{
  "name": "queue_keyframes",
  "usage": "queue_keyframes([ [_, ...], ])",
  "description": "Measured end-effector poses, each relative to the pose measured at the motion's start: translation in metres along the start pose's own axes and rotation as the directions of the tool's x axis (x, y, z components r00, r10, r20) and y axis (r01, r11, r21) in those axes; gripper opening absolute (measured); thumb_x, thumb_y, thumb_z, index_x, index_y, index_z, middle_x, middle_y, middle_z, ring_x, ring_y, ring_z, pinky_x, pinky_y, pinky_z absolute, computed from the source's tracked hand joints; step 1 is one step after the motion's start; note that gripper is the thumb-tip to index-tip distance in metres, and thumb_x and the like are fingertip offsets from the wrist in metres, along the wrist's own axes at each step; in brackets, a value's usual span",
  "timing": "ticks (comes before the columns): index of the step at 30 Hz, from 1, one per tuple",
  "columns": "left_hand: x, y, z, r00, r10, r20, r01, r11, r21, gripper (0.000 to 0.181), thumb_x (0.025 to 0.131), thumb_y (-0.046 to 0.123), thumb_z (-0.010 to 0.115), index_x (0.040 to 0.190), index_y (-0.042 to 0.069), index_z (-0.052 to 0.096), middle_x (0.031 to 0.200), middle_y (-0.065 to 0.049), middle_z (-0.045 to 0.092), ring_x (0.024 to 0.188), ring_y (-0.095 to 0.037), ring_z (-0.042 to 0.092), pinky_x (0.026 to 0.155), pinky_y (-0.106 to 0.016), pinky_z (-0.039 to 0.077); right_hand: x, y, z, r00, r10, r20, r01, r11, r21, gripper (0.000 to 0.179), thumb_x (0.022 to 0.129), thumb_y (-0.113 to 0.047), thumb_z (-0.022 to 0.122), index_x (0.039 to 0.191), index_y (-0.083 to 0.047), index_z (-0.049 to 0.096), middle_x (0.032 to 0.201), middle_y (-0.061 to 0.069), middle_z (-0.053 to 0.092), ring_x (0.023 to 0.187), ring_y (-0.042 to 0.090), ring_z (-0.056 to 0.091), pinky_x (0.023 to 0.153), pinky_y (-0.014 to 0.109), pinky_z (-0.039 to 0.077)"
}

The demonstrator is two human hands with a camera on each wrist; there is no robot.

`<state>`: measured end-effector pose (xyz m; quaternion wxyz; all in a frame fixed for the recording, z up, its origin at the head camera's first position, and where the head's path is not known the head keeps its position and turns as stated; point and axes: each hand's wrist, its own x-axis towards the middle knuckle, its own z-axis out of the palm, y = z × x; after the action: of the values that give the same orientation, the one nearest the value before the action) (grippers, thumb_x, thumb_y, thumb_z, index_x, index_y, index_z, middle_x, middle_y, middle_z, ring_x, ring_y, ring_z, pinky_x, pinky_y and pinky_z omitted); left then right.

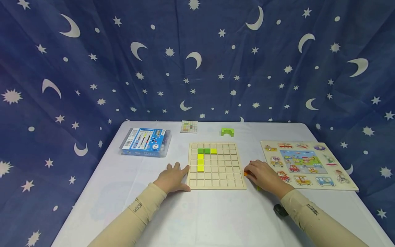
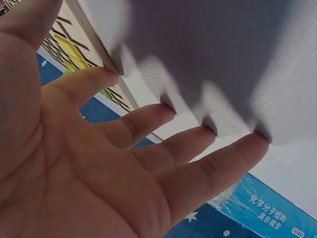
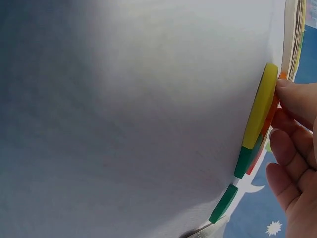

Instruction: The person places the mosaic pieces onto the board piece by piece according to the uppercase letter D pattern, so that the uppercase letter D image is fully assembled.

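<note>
Pinches one orange piece (image 1: 246,174) in the right fingers (image 3: 288,151), just right of the grid board (image 1: 222,173). Looks light, thin and stiff, probably not fragile; best taken by the rim, not by the smooth, perhaps slippery face. Spreads the left fingers (image 2: 213,168) at the board's left edge, touching or nearly so.

Count between the left and right fingers one grid board, bearing two green tiles (image 1: 207,151) and four yellow tiles (image 1: 200,162). Count close under the right fingers at least one loose yellow piece (image 3: 260,106), two loose green pieces (image 3: 224,203) and one red piece (image 3: 253,166); cannot tell of any more hidden there. Count beyond the left fingers one plastic box (image 1: 145,142); farther beyond both, one pattern card (image 1: 189,127) and one green arch (image 1: 227,132); right of the right fingers, one picture puzzle (image 1: 311,147) with ten inset shapes (image 1: 325,180); nearer than the right fingers, one dark object (image 1: 280,210) on the worktop (image 1: 216,219).
</note>
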<state>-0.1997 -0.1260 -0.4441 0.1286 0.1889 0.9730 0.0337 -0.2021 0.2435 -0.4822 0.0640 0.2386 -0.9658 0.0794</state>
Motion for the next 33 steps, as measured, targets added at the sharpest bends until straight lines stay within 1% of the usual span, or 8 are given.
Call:
queue_keyframes([
  [7, 0.0002, -0.0004, 0.0000, 1.000, -0.003, 0.005, 0.003, 1.000, -0.001, 0.094, 0.071, 0.061, 0.078, 0.148, 0.016, 0.048, 0.131, -0.025, 0.051, 0.111, -0.046, 0.052, 0.073, -0.053, 0.056, 0.0001, -0.0002, -0.0002, 1.000, 0.005, -0.005, -0.005, 1.000, 0.019, 0.018, 0.086, -0.022, 0.078, 0.103, -0.015, 0.073, 0.101, -0.001, 0.068, 0.107, 0.024, 0.063, 0.097, 0.047, 0.050],
  [13, 0.0001, -0.0006, 0.0003, 1.000, 0.001, 0.002, -0.001, 1.000, -0.006, 0.094, 0.070, 0.061, 0.078, 0.148, 0.016, 0.048, 0.126, -0.023, 0.053, 0.107, -0.043, 0.053, 0.071, -0.052, 0.056, -0.0002, -0.0001, 0.0001, 1.000, -0.013, -0.025, 0.013, 1.000, 0.021, 0.018, 0.085, -0.019, 0.079, 0.101, -0.014, 0.073, 0.097, -0.001, 0.067, 0.112, 0.028, 0.063, 0.097, 0.047, 0.050],
  [16, 0.0004, -0.0008, 0.0005, 1.000, 0.000, 0.001, 0.000, 1.000, -0.010, 0.094, 0.070, 0.060, 0.079, 0.148, 0.016, 0.048, 0.126, -0.023, 0.053, 0.105, -0.042, 0.052, 0.071, -0.052, 0.055, -0.0003, -0.0002, 0.0000, 1.000, -0.014, -0.026, 0.014, 1.000, 0.018, 0.018, 0.085, -0.019, 0.079, 0.101, -0.014, 0.073, 0.097, -0.001, 0.067, 0.110, 0.027, 0.063, 0.096, 0.046, 0.050],
  [21, 0.0005, -0.0007, 0.0006, 1.000, -0.003, 0.005, 0.003, 1.000, -0.011, 0.095, 0.070, 0.061, 0.079, 0.148, 0.017, 0.048, 0.127, -0.023, 0.052, 0.103, -0.039, 0.052, 0.071, -0.051, 0.055, 0.0000, -0.0015, -0.0013, 1.000, 0.005, -0.005, -0.005, 1.000, 0.012, 0.019, 0.086, -0.021, 0.078, 0.103, -0.015, 0.073, 0.100, -0.001, 0.068, 0.110, 0.026, 0.063, 0.096, 0.046, 0.050],
  [28, 0.0005, -0.0006, 0.0007, 1.000, -0.004, 0.012, 0.004, 1.000, 0.000, 0.095, 0.071, 0.062, 0.077, 0.149, 0.017, 0.047, 0.133, -0.025, 0.051, 0.110, -0.045, 0.051, 0.073, -0.052, 0.056, 0.0004, -0.0027, -0.0014, 0.999, 0.032, 0.034, -0.033, 0.999, 0.009, 0.022, 0.087, -0.023, 0.077, 0.107, -0.015, 0.072, 0.101, 0.000, 0.066, 0.111, 0.026, 0.062, 0.099, 0.047, 0.049],
  [33, 0.0011, -0.0002, 0.0015, 1.000, -0.001, 0.005, 0.001, 1.000, 0.000, 0.095, 0.070, 0.061, 0.078, 0.148, 0.016, 0.048, 0.131, -0.025, 0.051, 0.108, -0.043, 0.052, 0.072, -0.052, 0.056, 0.0006, -0.0018, 0.0003, 0.999, 0.038, 0.038, -0.038, 0.999, 0.004, 0.024, 0.087, -0.023, 0.077, 0.108, -0.015, 0.071, 0.101, -0.001, 0.066, 0.109, 0.025, 0.062, 0.097, 0.046, 0.050],
])
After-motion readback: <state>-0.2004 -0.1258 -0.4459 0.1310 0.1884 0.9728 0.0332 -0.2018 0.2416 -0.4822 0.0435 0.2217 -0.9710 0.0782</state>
